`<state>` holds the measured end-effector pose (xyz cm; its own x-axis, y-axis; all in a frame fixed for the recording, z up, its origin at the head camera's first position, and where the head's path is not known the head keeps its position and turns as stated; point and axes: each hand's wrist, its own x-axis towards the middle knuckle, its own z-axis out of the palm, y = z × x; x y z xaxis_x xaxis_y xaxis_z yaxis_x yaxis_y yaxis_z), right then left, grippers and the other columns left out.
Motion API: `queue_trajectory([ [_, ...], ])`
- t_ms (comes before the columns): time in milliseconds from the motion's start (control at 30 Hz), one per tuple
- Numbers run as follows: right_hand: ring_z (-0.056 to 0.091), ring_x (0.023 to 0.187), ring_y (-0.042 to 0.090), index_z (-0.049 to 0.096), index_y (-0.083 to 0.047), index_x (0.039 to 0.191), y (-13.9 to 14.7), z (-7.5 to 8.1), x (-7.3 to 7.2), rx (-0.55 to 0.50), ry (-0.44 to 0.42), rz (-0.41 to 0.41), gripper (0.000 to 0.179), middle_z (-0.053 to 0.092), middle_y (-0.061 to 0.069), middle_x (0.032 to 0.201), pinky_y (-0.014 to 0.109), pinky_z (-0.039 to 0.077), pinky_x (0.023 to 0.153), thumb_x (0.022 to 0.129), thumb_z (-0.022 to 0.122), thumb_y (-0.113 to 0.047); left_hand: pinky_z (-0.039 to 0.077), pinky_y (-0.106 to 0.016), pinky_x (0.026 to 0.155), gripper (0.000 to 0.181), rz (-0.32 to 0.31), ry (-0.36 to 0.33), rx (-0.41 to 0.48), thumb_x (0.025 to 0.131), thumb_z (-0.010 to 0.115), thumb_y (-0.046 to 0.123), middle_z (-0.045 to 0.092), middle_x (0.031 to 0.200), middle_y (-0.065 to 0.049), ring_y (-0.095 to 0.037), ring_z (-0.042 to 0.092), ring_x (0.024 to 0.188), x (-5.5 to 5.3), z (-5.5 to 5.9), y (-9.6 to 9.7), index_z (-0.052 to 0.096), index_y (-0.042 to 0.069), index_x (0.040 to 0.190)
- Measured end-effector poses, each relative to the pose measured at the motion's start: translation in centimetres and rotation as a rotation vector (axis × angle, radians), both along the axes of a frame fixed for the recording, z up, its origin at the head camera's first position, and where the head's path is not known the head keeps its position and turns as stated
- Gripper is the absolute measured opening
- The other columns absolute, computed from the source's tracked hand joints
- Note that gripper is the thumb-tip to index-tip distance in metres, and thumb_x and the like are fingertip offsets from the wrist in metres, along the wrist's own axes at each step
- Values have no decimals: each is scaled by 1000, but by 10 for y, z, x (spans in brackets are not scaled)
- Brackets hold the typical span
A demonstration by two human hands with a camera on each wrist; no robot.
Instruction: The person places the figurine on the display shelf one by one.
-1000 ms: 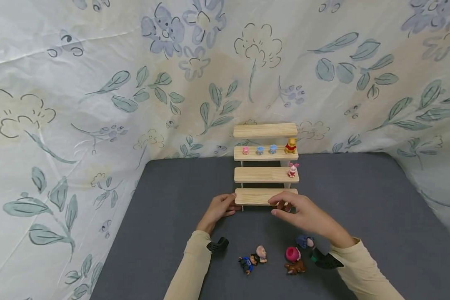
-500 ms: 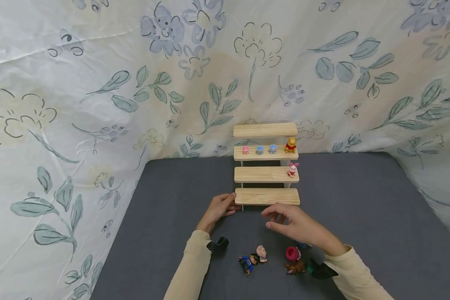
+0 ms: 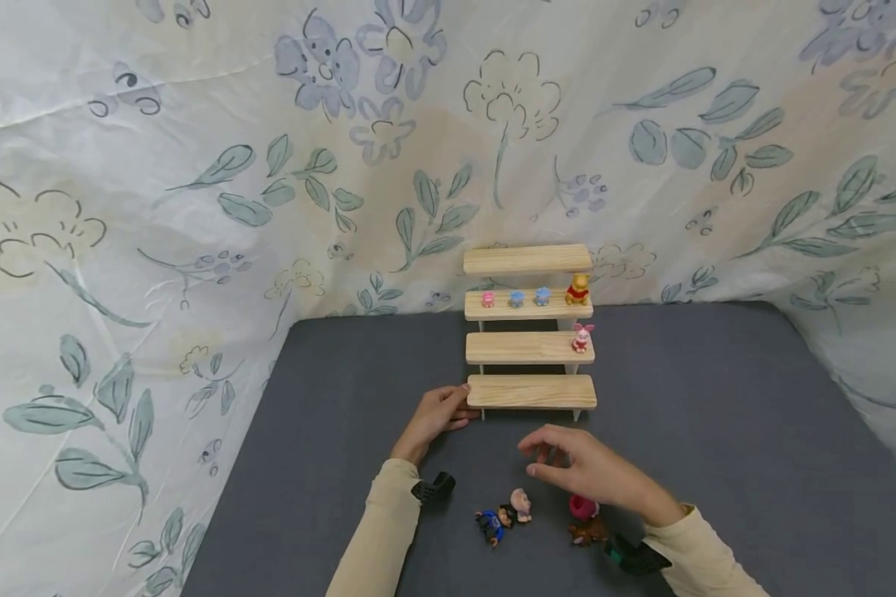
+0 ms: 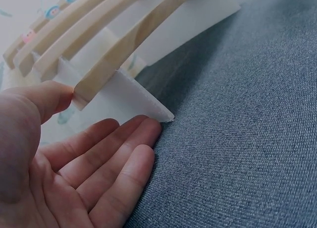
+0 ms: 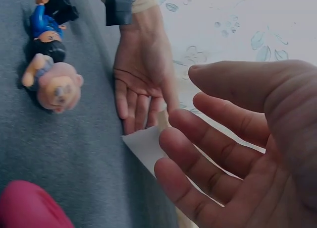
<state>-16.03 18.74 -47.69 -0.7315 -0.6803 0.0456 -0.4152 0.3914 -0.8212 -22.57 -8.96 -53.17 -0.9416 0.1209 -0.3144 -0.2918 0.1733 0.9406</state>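
Note:
A four-step wooden display shelf (image 3: 530,391) with white supports stands near the back of the table. My left hand (image 3: 436,414) is at its lower left end. In the left wrist view the thumb touches the end of the bottom plank, and the extended fingers (image 4: 138,129) lie against the white support (image 4: 133,96). In front of the shelf, my right hand (image 3: 586,464) hovers with loosely bent fingers and nothing in them. Below it lie a magenta figurine (image 3: 582,507) and a brown figurine (image 3: 586,533), both partly covered.
A yellow bear figurine (image 3: 577,290), two small blue figures (image 3: 517,299) and a pink one (image 3: 489,299) stand on the second-highest step. A pink-eared figurine (image 3: 581,338) is one step lower. Left of the right hand lie a blue-and-black figurine (image 3: 489,526) and a pale-headed one (image 3: 520,502).
My right hand has drawn back from the bottom step's right end toward the front, uncovering that end. It now hides the dark-blue figurine seen earlier. The left hand has stayed put.

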Motion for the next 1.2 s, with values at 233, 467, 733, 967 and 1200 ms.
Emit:
queue_trajectory([
  [233, 61, 91, 1, 67, -7, 125, -3, -8, 5, 13, -1, 18, 35, 70, 12, 115, 23, 54, 66, 99, 68, -30, 63, -28, 84, 57, 3, -5, 2, 101, 58, 50, 75, 116, -17, -23, 75, 106, 0, 1, 1, 65, 2, 131],
  [467, 61, 90, 0, 67, -4, 125, -8, -16, 14, 28, -19, 16, 34, 70, 13, 114, 22, 53, 65, 99, 68, -27, 63, -29, 84, 58, -6, 1, 1, 102, 57, 51, 75, 116, -18, -24, 75, 106, 4, 1, -2, 65, 1, 131],
  [733, 63, 93, 7, 68, -6, 124, -13, -22, 21, 70, -4, 16, 32, 69, 10, 114, 24, 54, 70, 97, 70, -24, 63, -27, 83, 57, -14, -1, -3, 102, 57, 50, 76, 115, -17, -22, 75, 106, 7, 1, -4, 66, 2, 131],
  [967, 62, 93, 9, 69, -9, 124, -16, -26, 24, 140, 52, 45, 37, 69, 2, 112, 27, 55, 74, 97, 69, -34, 63, -28, 84, 59, -20, 1, -2, 101, 57, 51, 75, 116, -17, -24, 75, 107, 7, 0, -6, 65, 2, 132],
  [1200, 60, 93, 6, 68, -8, 129, -20, -29, 28, 187, 47, 45, 44, 68, -2, 111, 26, 54, 76, 98, 67, -41, 63, -29, 84, 59, -17, -1, -4, 101, 58, 52, 76, 115, -17, -25, 75, 107, 7, 0, -5, 65, 2, 132],
])
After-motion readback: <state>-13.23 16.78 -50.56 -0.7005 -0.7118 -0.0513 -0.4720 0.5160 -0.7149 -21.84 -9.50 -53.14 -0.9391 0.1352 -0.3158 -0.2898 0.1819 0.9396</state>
